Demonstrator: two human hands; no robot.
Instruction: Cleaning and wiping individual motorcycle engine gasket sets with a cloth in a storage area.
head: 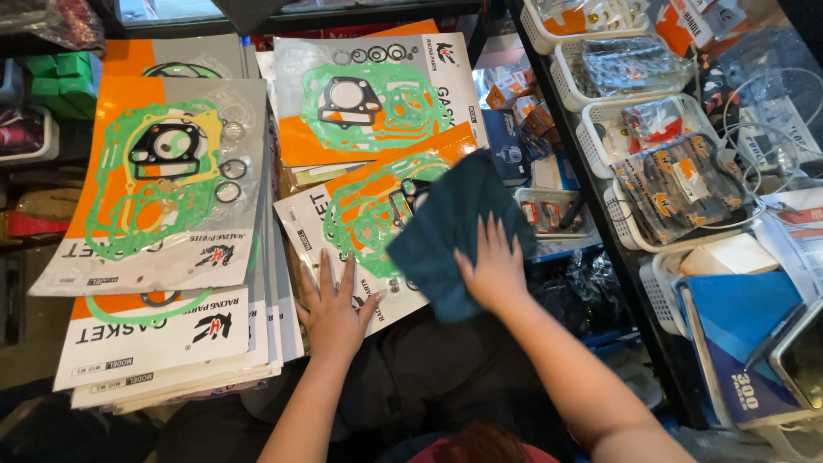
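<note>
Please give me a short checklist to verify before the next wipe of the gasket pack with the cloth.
1. Right hand presses flat on the cloth: ok.
2. Cloth lies on the gasket pack: ok.
3. Left hand rests flat on the pack's near edge: ok.
4. Pack lies on the pile under it: ok.
5. Side stack overhangs its support at the near edge: cannot tell.
6. Pack surface under the cloth is clean: cannot tell, it is hidden.
</note>
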